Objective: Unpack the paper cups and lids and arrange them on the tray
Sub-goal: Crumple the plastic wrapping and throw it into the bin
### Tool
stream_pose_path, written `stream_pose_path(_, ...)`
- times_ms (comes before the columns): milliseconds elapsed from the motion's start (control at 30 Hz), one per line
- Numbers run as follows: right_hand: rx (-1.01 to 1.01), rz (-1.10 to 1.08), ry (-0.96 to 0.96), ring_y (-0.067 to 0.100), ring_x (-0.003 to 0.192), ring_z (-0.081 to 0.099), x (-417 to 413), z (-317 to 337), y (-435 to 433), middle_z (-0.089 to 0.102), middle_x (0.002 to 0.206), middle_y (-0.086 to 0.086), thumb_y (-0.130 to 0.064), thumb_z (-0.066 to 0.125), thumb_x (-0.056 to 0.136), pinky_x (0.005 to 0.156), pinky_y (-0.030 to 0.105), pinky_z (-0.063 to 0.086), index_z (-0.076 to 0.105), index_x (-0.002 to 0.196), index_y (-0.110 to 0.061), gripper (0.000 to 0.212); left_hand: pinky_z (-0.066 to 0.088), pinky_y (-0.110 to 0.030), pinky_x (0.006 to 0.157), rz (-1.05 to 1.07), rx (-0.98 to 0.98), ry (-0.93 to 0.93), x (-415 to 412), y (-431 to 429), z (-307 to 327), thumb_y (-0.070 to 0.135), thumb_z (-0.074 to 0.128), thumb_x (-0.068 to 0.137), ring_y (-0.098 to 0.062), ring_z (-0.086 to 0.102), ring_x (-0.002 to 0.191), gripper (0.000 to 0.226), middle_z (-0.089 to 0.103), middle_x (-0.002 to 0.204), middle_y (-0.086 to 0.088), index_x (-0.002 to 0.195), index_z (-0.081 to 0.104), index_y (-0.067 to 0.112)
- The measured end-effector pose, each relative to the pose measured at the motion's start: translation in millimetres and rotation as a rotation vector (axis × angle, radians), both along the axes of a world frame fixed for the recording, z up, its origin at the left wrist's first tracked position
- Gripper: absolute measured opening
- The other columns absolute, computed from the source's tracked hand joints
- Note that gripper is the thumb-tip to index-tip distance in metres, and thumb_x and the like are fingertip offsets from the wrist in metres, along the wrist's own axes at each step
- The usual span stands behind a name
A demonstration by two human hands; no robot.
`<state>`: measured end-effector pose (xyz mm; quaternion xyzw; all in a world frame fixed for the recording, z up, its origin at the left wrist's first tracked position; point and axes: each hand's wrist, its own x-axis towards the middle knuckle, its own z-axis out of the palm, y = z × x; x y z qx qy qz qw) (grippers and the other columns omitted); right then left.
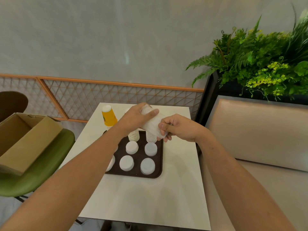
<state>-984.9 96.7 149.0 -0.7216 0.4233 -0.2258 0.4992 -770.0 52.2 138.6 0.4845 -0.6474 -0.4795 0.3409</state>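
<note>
One pale worktop carries a dark brown tray, and a plain cardboard box sits open on the green chair to the left. On the tray's far side stand two stacks of cups, rims down, their tops hidden behind the hands. An orange cup stack stands at the tray's far left corner. Held in the air above the far right of the tray is a white plastic-wrapped sleeve, which looks like lids. Its long axis slants from the far upper left down to the near right. On the near half of the tray lie four low piles of white lids in plain view, with another partly hidden behind the left forearm. The left hand wraps round the sleeve's upper end, thumb laid across it. The right hand meets the lower end, its fingers curled and pinching the wrap there. That lower end points straight into the right hand, so this is probably the end to open, pulling the wrap along the sleeve's length while the left hand steadies the rest. No brand or writing can be read. The orange cups bear a small green and dark print, too small to make out, and the box shows no label.
</note>
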Motion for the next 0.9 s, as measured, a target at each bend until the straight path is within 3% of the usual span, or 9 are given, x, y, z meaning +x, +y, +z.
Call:
stream_pose_path(100,-0.022,-0.001,0.023,0.008,0.063,0.062,-1.3,0.7,-4.2,0.072,0.070,-0.004,-0.016,0.050,0.110,0.067,0.023,0.050,0.064,0.089,0.008,0.036,0.062,-0.035,0.079,-0.107,0.201,0.157,3.4,3.4,-0.2,0.024,0.084,0.086,-0.024,0.076,0.102,0.044,0.077,0.112,-0.008,0.124,0.067,0.011)
stream_pose_path(267,-0.032,-0.019,0.006,0.014,0.064,0.061,-1.4,-4.3,-8.2,0.069,0.071,0.007,-0.019,0.052,0.109,0.068,0.023,0.051,0.067,0.089,0.006,0.035,0.061,-0.038,0.085,-0.051,0.134,0.209,1.8,1.6,-5.6,0.020,0.087,0.079,-0.028,0.075,0.100,0.044,0.077,0.109,-0.016,0.115,0.072,0.000)
stream_pose_path(533,-0.019,0.004,-0.023,0.021,0.068,0.061,-9.5,-5.0,-17.7,0.070,0.084,0.025,-0.020,0.052,0.109,0.072,0.033,0.051,0.066,0.092,0.005,0.034,0.060,-0.024,0.068,0.000,0.216,0.321,5.9,-5.1,-4.2,0.012,0.073,0.094,-0.018,0.076,0.088,0.019,0.079,0.098,-0.009,0.110,0.074,0.003)
stream_pose_path(667,-0.032,0.006,0.076,0.017,0.065,0.059,-11.1,-5.6,-18.1,0.072,0.082,0.022,-0.023,0.051,0.109,0.070,0.027,0.051,0.067,0.094,0.006,0.036,0.060,-0.026,0.070,-0.001,0.129,0.198,3.3,-5.9,-10.5,0.021,0.069,0.100,-0.019,0.076,0.092,0.019,0.080,0.100,-0.006,0.113,0.073,0.007)
stream_pose_path(767,-0.029,0.028,0.147,0.013,0.064,0.058,-15.8,-6.1,-18.5,0.071,0.076,0.015,-0.025,0.051,0.109,0.070,0.023,0.051,0.068,0.091,0.001,0.036,0.060,-0.027,0.065,0.021,0.065,0.000,-2.8,-1.1,-5.7,0.042,0.062,0.103,-0.017,0.074,0.089,0.031,0.077,0.103,-0.005,0.117,0.071,0.016)
stream_pose_path(833,-0.034,0.039,0.178,0.015,0.066,0.058,-16.9,-7.0,-17.6,0.071,0.077,0.014,-0.027,0.052,0.109,0.071,0.026,0.051,0.069,0.089,-0.003,0.036,0.055,-0.025,0.055,0.102,-0.045,-0.145,-13.4,3.2,-3.9,0.053,0.059,0.102,-0.015,0.070,0.077,0.039,0.074,0.094,-0.004,0.110,0.072,0.016)
stream_pose_path(900,-0.058,0.038,0.172,0.019,0.068,0.058,-17.5,-9.3,-15.1,0.070,0.084,0.019,-0.031,0.051,0.109,0.070,0.028,0.050,0.069,0.095,-0.007,0.034,0.048,-0.022,0.055,0.212,-0.169,-0.251,-24.4,6.3,-7.5,0.052,0.058,0.102,-0.016,0.066,0.076,0.041,0.071,0.087,-0.003,0.101,0.071,0.014)
